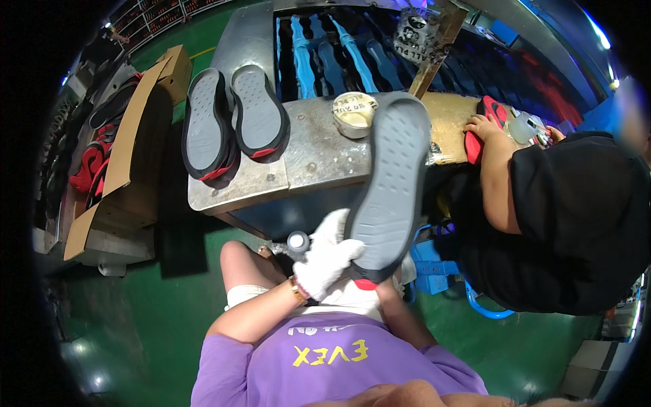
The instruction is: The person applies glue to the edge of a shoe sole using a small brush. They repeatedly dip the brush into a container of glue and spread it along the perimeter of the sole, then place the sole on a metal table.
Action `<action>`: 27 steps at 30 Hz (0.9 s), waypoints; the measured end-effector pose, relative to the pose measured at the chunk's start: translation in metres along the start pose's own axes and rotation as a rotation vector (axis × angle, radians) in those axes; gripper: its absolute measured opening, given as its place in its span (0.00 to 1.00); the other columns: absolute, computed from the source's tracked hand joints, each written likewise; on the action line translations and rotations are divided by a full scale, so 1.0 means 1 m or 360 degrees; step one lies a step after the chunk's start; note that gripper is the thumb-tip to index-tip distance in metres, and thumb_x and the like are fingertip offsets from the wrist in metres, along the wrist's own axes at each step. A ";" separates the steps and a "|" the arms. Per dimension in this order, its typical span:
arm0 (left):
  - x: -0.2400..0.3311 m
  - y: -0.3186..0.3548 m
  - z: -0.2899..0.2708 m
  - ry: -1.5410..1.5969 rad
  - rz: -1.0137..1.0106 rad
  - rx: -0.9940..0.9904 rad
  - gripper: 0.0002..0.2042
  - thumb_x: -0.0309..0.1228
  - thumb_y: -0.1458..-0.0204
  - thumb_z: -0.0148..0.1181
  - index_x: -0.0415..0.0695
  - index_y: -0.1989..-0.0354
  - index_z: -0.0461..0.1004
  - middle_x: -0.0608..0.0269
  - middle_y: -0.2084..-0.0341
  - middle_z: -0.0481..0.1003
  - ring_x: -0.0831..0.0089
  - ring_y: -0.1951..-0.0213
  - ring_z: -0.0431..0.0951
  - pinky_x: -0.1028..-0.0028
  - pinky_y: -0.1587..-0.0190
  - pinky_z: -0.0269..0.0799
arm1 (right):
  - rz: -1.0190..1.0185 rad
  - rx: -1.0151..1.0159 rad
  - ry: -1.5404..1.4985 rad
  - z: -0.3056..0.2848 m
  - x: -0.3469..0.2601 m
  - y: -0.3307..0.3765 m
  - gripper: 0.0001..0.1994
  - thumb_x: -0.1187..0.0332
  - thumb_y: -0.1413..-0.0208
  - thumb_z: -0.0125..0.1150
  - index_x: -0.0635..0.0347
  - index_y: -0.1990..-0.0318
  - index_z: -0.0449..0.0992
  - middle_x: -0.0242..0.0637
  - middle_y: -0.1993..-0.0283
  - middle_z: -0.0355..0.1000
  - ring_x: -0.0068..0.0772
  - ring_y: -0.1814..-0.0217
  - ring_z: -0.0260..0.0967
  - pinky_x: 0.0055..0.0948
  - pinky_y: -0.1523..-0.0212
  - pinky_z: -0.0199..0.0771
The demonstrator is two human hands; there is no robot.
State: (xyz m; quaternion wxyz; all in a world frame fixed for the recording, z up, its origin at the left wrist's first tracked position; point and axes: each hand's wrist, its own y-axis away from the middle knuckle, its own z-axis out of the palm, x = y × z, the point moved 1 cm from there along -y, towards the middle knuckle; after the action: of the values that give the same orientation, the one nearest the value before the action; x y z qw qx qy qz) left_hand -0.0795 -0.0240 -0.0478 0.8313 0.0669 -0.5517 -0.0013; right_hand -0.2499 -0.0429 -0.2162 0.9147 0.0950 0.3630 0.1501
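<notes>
Gripping the heel end of a long grey rubber shoe sole with a black rim and red heel patch (390,190), the white-gloved left hand (327,258) curls its fingers (346,251) together along the sole's left edge, holding it tread-up just past the near edge of the scuffed grey metal workbench (319,152). The right hand is hidden beneath the sole, so its fingers cannot be told. At ten o'clock from the sole two more grey soles (230,119) lie side by side on the bench, a round open tin (354,112) sits at eleven o'clock, and at two o'clock a co-worker's hand (483,125) rests on a red piece.
</notes>
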 end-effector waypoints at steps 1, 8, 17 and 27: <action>-0.008 -0.012 0.014 0.0049 -0.0074 -0.0137 0.36 0.21 0.53 0.61 0.32 0.32 0.59 0.51 0.40 0.70 0.66 0.40 0.70 0.70 0.37 0.65 | -0.0039 -0.0022 0.0020 -0.008 0.008 -0.005 0.27 0.67 0.34 0.50 0.64 0.30 0.56 0.46 0.32 0.64 0.45 0.32 0.65 0.41 0.35 0.68; -0.031 -0.176 0.123 0.0332 -0.0071 -0.0560 0.19 0.31 0.47 0.60 0.33 0.48 0.73 0.57 0.59 0.78 0.69 0.62 0.78 0.69 0.58 0.77 | -0.0340 -0.0022 0.1595 0.000 0.002 -0.010 0.09 0.71 0.43 0.68 0.68 0.60 0.81 0.39 0.69 0.81 0.35 0.65 0.79 0.32 0.60 0.78; 0.035 -0.114 0.015 -0.1462 0.1781 -0.0189 0.18 0.30 0.48 0.63 0.42 0.48 0.75 0.48 0.52 0.77 0.49 0.49 0.77 0.56 0.44 0.73 | -0.0269 -0.0126 0.1147 -0.002 -0.003 -0.009 0.01 0.79 0.39 0.61 0.69 0.63 0.76 0.37 0.65 0.77 0.18 0.64 0.71 0.20 0.61 0.73; 0.153 -0.117 -0.350 -0.1950 0.0385 0.1452 0.34 0.48 0.41 0.59 0.38 0.33 0.63 0.44 0.40 0.70 0.51 0.41 0.73 0.60 0.39 0.68 | -0.1555 -0.0443 0.1893 0.214 -0.156 -0.094 0.04 0.77 0.48 0.68 0.66 0.66 0.79 0.45 0.53 0.80 0.33 0.58 0.75 0.27 0.59 0.74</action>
State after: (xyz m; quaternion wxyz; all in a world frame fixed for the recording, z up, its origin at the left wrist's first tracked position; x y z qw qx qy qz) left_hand 0.3101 -0.1131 -0.0546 0.2623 0.3295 -0.8627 0.2801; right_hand -0.1903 -0.1985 0.0101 0.5322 -0.2876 0.7708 -0.1998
